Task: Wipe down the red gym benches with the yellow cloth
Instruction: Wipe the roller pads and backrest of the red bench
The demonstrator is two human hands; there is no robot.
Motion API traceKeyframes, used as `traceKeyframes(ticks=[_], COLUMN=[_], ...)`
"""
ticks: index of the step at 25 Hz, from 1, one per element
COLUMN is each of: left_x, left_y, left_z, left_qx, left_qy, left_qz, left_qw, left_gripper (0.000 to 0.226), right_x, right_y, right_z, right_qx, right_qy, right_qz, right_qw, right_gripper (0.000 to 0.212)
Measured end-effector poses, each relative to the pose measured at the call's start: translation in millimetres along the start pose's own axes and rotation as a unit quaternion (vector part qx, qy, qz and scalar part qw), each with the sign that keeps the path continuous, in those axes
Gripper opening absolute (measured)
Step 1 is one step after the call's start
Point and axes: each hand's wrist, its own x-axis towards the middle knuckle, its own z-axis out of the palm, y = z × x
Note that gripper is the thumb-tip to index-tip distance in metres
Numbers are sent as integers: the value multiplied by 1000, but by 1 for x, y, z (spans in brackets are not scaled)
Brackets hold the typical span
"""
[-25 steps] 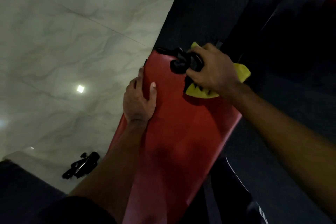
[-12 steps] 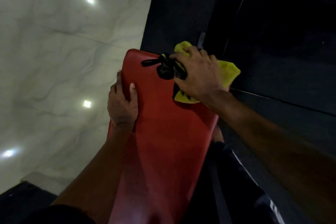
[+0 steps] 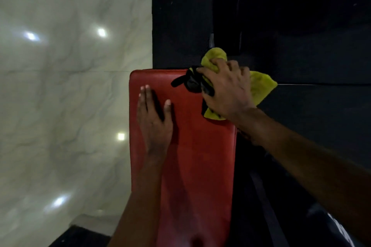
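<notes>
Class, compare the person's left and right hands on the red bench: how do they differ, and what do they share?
The left hand lies flat, fingers straight; the right hand has curled fingers. The left hand holds nothing; the right hand grips the yellow cloth. The left hand sits near the left edge of the red bench; the right hand at its far right corner. Both rest on the bench.

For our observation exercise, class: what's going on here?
A person is wiping a red gym bench. The right hand grips a bunched yellow cloth, together with a black item, at the pad's far right corner. The left hand rests flat on the pad near its left edge, fingers straight.
</notes>
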Motion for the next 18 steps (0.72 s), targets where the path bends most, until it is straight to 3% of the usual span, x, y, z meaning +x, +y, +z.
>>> traceKeyframes(ticks=[3, 8, 11, 14, 18], left_x=[-4, -7, -10, -10, -11], left_y=[22, 20, 23, 22, 21], left_z=[13, 26, 33, 35, 37], left_qx=[6, 37, 68, 83, 100], left_qy=[-83, -35, -2, 8, 7], left_qz=[-15, -27, -28, -21, -19], left_qw=[996, 998, 997, 996, 995], left_gripper=[89, 99, 95, 92, 92], right_x=[-42, -64, -32, -41, -110], right_y=[29, 39, 43, 48, 33], right_z=[-2, 8, 8, 3, 4], right_qx=[70, 340, 386, 451, 441], right_qy=[-4, 24, 69, 35, -42], right_qz=[54, 209, 271, 318, 342], right_qw=[996, 916, 879, 833, 829], right_gripper=[57, 54, 46, 50, 56])
